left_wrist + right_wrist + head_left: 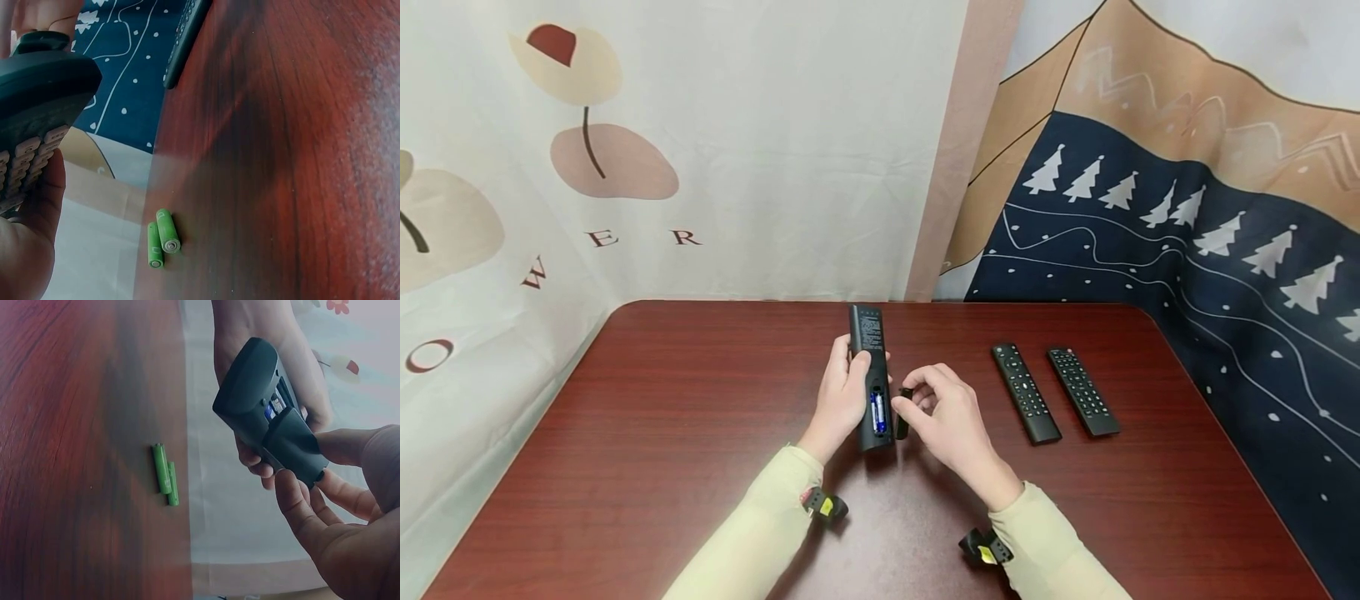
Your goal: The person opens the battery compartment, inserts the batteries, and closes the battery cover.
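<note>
My left hand (842,402) grips a black remote control (869,337), its back turned toward me and its thumb lying along the edge. The battery compartment is uncovered, and blue batteries (878,413) lie inside. Between the thumb and fingers of my right hand (957,423) is the black battery cover (297,444), held close beside the compartment. In the right wrist view, the cover overlaps the remote's edge, with part of the blue batteries showing behind it. The left wrist view shows the remote's button side (31,153), with fingers wrapped below it.
Two more black remotes, one nearer (1026,393) and one farther right (1082,392), lie buttons up on the brown table (700,467). Two green batteries (167,230) lie side by side near the table's edge, hidden in the head view. Printed curtains (790,150) hang behind the table.
</note>
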### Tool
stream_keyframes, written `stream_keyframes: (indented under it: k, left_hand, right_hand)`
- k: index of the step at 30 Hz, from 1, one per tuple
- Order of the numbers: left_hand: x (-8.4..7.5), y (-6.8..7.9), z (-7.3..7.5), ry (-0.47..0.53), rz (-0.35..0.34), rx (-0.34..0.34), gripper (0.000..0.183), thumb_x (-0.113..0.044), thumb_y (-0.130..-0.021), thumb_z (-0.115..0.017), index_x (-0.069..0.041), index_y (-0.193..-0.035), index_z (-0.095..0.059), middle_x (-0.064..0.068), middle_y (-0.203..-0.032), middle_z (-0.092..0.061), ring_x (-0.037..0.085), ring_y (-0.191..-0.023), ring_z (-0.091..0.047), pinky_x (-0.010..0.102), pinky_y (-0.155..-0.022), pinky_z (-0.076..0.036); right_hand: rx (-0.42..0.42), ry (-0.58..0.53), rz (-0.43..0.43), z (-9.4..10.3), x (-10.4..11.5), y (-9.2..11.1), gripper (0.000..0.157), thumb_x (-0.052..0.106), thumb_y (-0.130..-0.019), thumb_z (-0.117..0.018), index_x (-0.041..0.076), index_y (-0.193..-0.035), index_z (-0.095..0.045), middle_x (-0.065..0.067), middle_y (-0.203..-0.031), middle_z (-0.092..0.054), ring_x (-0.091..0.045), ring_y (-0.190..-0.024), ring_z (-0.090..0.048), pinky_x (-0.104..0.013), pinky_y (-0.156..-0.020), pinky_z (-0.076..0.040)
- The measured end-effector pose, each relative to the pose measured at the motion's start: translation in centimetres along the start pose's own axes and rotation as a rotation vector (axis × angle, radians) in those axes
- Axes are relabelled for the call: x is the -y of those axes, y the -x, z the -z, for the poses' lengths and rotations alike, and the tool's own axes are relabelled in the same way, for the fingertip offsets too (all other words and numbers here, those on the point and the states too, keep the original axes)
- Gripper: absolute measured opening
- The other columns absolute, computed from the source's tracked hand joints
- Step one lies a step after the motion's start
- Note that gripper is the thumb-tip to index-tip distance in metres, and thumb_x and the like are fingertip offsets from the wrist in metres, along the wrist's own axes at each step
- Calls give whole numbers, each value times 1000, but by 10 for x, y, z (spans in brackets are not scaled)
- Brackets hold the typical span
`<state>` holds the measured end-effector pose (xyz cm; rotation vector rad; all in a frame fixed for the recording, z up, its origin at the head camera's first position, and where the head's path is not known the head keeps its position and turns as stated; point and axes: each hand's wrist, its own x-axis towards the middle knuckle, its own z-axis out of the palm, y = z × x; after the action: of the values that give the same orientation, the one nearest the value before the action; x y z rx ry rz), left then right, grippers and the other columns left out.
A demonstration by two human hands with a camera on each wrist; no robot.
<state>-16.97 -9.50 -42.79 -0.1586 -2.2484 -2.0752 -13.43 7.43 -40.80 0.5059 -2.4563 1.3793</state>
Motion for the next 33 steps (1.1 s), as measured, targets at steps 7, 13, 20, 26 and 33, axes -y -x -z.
stream_keyframes:
  k: [7,13,20,26,33]
  left_hand:
    - [3,0,0,-9,-15,8,34,-17,-111,-36,-5,-143,-38,29,-127,-63,26,-90,-69,39,-85,-58]
    - [3,0,-1,-13,-22,4,34,-17,-111,-37,-5,-143,-39,27,-125,-65,26,-90,-69,39,-84,-59]
    - [4,0,-3,-47,-35,3,34,-15,-110,-38,-5,-142,-40,25,-124,-67,28,-92,-70,42,-87,-58]
    - [4,-1,-4,-65,-68,-11,32,-12,-109,-40,-2,-139,-42,24,-121,-69,32,-101,-69,44,-93,-55]
    - [3,0,-5,-86,-77,-18,33,-13,-108,-41,-2,-140,-43,22,-120,-70,33,-110,-68,45,-96,-52]
  right_hand:
    - [-11,-24,19,-4,4,-2,18,2,-83,-82,5,-94,-68,-9,-90,-63,-20,-75,-64,-29,-69,-58]
    - [-20,-40,15,-8,6,-2,18,2,-83,-82,5,-93,-67,-7,-92,-64,-18,-75,-64,-27,-68,-58]
    - [-24,-50,28,-11,8,-2,18,2,-84,-82,6,-94,-67,-6,-90,-62,-17,-75,-63,-29,-68,-58]
    - [-21,-53,41,-13,8,-1,19,1,-84,-82,4,-94,-66,-8,-90,-61,-19,-75,-63,-26,-68,-56]
    - [-9,-46,54,-14,7,-1,18,2,-85,-82,5,-96,-68,-8,-91,-60,-18,-76,-63,-26,-68,-56]
